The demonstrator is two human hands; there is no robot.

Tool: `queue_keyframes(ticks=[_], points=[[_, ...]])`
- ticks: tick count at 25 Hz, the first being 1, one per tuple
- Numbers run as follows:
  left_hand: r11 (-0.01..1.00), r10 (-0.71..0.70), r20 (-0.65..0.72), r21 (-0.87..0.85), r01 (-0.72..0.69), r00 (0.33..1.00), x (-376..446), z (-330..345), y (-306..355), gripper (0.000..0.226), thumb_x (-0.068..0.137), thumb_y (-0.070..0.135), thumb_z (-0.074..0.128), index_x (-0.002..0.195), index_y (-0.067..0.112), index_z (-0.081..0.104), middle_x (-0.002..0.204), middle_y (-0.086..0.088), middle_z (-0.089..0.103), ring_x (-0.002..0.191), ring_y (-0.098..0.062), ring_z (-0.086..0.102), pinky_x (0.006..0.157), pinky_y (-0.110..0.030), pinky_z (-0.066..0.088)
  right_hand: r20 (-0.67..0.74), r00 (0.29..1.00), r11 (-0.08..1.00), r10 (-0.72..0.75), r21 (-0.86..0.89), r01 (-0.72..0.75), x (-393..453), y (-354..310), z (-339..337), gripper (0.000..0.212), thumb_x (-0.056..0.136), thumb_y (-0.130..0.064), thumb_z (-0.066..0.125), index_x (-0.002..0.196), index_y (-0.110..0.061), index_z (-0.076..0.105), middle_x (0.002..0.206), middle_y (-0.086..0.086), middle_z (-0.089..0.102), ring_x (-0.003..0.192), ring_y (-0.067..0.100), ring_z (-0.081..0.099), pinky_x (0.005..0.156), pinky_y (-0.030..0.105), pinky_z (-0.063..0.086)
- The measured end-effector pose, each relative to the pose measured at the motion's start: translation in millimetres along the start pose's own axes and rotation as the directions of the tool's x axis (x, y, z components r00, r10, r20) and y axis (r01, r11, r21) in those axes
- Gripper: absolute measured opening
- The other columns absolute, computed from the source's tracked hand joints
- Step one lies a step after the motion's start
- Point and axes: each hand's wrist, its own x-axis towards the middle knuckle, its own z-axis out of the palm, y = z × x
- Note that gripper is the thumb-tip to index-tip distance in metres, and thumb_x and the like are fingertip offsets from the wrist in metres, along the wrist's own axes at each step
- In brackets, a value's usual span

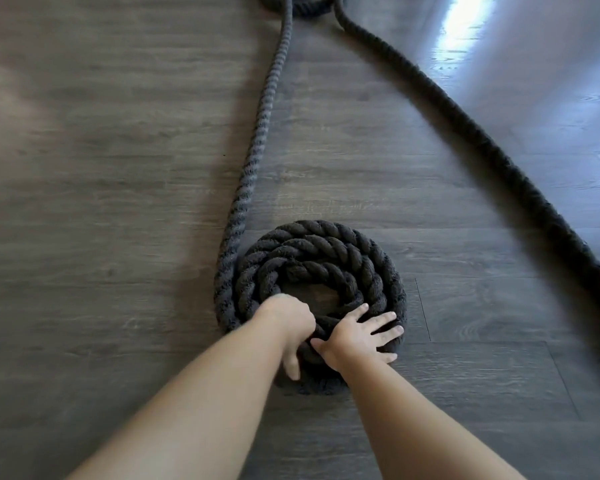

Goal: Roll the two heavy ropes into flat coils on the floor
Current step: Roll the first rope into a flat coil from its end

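A thick dark twisted rope lies partly wound into a flat coil (312,258) on the wood floor in front of me. Its loose length (257,140) runs straight away from the coil's left side to the top of the view. My left hand (290,325) grips the near part of the coil, fingers curled over the rope. My right hand (355,336) presses flat on the coil's near right side, fingers spread. The second rope (465,123) lies uncoiled, curving from the top centre down to the right edge.
Grey wood-plank floor (101,202) all around. A dark heap of rope (305,3) sits at the top edge where both lengths meet. Bright window glare falls on the floor at the upper right (465,36).
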Motion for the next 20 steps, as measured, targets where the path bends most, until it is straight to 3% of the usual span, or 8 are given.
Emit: queue_keyframes(ticks=[2,4,7,9,13,16,18,20], points=[[0.987,0.05,0.027,0.153,-0.053,0.998,1,-9,-33,0.101,0.067,0.058,0.083,0.141,0.002,0.042,0.139,-0.017,0.052,0.127,-0.031,0.052,0.093,-0.042,0.047,0.012,1.0,1.0,-0.017,-0.019,0.017,1,-1,-4,0.126,0.077,-0.06,0.072,0.153,-0.013,-0.016,0.148,0.032,-0.036,0.137,0.053,-0.027,0.109,0.07,0.009],[0.972,0.043,0.095,0.228,-0.063,0.995,0,-4,-60,0.101,0.085,0.04,0.074,0.156,0.004,0.011,0.162,-0.021,0.014,0.149,-0.033,0.017,0.116,-0.054,0.021,0.027,0.999,0.999,-0.033,-0.037,0.034,4,-4,-9,0.124,0.079,-0.059,0.071,0.153,-0.012,-0.017,0.147,0.033,-0.036,0.137,0.054,-0.027,0.109,0.07,0.01],[0.956,0.068,0.082,0.281,-0.088,0.994,1,30,-94,0.117,0.084,0.043,0.073,0.156,0.014,-0.016,0.163,-0.015,-0.015,0.15,-0.03,-0.012,0.119,-0.057,-0.001,0.037,0.996,0.991,-0.076,-0.104,0.079,18,-10,-18,0.125,0.079,-0.059,0.07,0.152,-0.011,-0.019,0.146,0.034,-0.036,0.136,0.056,-0.027,0.108,0.071,0.011],[0.954,0.109,0.002,0.281,-0.105,0.994,6,49,-111,0.142,0.066,0.066,0.078,0.154,0.013,-0.02,0.163,-0.019,-0.012,0.149,-0.035,-0.013,0.118,-0.058,-0.006,0.037,0.993,0.98,-0.114,-0.159,0.118,32,-18,-27,0.124,0.079,-0.06,0.07,0.153,-0.012,-0.018,0.147,0.034,-0.035,0.136,0.056,-0.026,0.108,0.071,0.011],[0.972,0.116,-0.126,0.217,-0.087,0.985,20,62,-119,0.141,0.066,0.083,0.062,0.153,0.002,-0.016,0.16,-0.03,-0.001,0.148,-0.044,-0.006,0.116,-0.062,0.004,-0.013,0.97,0.932,-0.244,-0.28,0.231,60,-31,-52,0.115,0.084,-0.062,0.063,0.154,-0.015,-0.015,0.152,0.03,-0.029,0.138,0.055,-0.023,0.109,0.069,0.011],[0.992,0.056,-0.159,0.124,-0.036,0.986,29,61,-124,0.14,0.067,0.086,0.055,0.151,-0.001,-0.016,0.16,-0.031,0.001,0.147,-0.047,-0.003,0.112,-0.067,0.016,-0.1,0.95,0.928,-0.297,-0.264,0.262,73,-52,-53,0.094,0.095,-0.045,0.055,0.155,-0.02,-0.013,0.157,0.022,-0.024,0.143,0.048,-0.018,0.113,0.066,0.01],[0.999,-0.005,-0.173,0.05,0.013,0.985,36,57,-125,0.139,0.069,0.087,0.053,0.151,-0.002,-0.016,0.16,-0.031,0.001,0.147,-0.047,-0.001,0.11,-0.067,0.022,-0.171,0.963,0.97,-0.21,-0.161,0.183,72,-70,-45,0.076,0.103,-0.032,0.043,0.156,-0.021,-0.011,0.158,0.02,-0.023,0.145,0.043,-0.018,0.113,0.064,0.01],[0.997,-0.064,-0.174,-0.058,0.055,0.983,42,49,-124,0.139,0.069,0.087,0.053,0.151,-0.002,-0.016,0.159,-0.032,0.001,0.147,-0.047,-0.002,0.109,-0.065,0.026,-0.157,0.986,0.998,-0.062,-0.001,0.062,66,-90,-41,0.075,0.103,-0.036,0.039,0.156,-0.018,-0.012,0.158,0.019,-0.024,0.145,0.043,-0.018,0.115,0.06,0.011]])
